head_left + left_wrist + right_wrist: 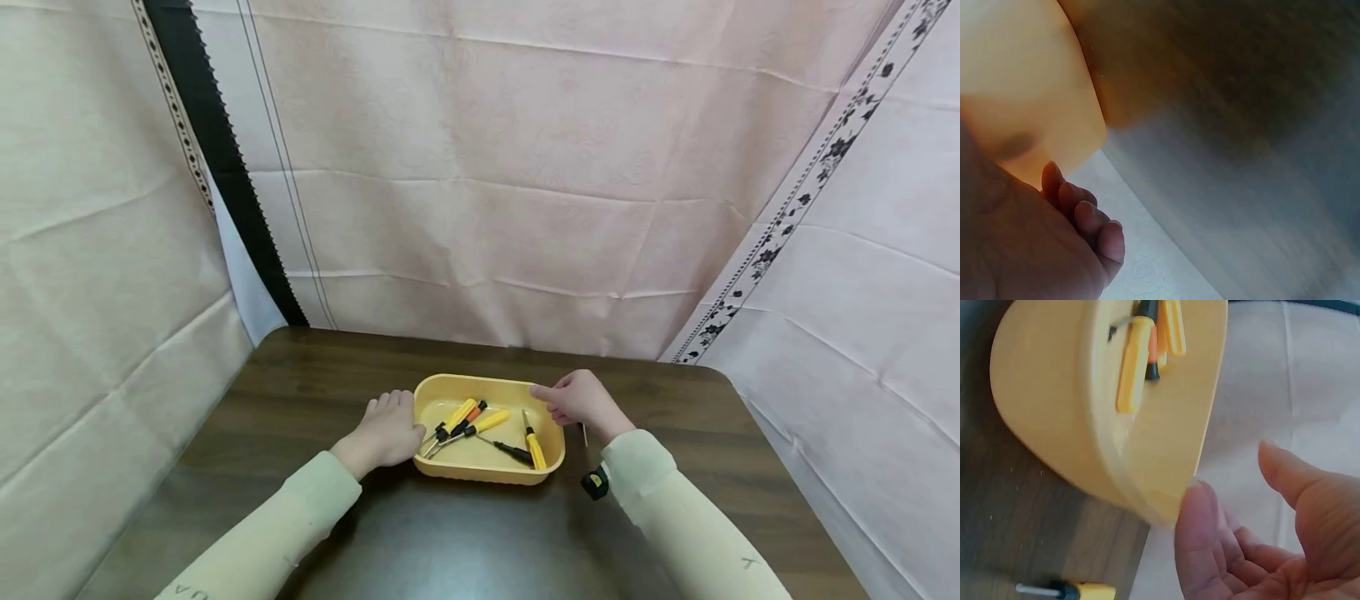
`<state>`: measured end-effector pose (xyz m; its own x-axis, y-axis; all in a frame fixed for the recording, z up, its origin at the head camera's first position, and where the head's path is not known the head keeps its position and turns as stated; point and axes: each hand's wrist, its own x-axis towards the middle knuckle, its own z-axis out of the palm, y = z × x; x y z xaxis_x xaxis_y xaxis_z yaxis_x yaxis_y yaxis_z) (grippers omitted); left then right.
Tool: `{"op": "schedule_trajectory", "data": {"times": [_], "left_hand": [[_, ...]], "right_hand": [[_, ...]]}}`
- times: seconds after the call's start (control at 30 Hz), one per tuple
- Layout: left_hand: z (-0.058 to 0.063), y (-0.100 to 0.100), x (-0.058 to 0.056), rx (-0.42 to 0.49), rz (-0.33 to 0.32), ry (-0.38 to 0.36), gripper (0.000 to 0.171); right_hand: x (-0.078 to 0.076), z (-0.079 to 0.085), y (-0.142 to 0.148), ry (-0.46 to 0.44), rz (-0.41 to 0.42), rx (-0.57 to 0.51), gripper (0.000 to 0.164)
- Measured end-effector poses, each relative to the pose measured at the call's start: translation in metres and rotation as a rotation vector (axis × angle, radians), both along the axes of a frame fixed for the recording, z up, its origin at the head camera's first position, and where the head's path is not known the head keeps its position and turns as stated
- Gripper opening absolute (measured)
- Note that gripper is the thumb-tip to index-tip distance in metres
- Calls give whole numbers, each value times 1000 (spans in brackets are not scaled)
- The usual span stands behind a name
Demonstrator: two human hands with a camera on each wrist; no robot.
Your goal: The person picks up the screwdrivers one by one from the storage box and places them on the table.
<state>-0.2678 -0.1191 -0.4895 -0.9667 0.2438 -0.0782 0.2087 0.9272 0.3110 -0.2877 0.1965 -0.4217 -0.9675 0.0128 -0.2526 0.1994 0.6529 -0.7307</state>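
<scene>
A yellow plastic tray (487, 477) stands on the table with several screwdrivers in it. Most have yellow-and-black handles; one screwdriver (535, 450) leans at the right end, and another shows an orange-and-black handle (468, 417). My left hand (386, 429) grips the tray's left end, its bent fingers (1094, 219) against the outer wall in the left wrist view. My right hand (583, 404) is at the far right corner, one fingertip right at the rim, thumb held apart. Below it in the right wrist view lies a yellow-handled screwdriver (1088, 591) on the table.
Dark brown wood table (465, 550) with rounded far corners. Pale cloth (487, 208) hangs behind and at both sides. A small black object with a yellow mark (595, 482) sits beside the right sleeve (660, 492).
</scene>
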Motion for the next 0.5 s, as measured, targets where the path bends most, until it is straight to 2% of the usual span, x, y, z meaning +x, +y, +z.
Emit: {"op": "schedule_trajectory", "data": {"times": [0.27, 0.5], "left_hand": [[-1, 1, 0, -3, -3, 4, 45], [0, 1, 1, -5, 3, 2, 46]], "right_hand": [[5, -8, -21, -27, 132, 206, 48], [6, -20, -31, -5, 192, 300, 47]]}}
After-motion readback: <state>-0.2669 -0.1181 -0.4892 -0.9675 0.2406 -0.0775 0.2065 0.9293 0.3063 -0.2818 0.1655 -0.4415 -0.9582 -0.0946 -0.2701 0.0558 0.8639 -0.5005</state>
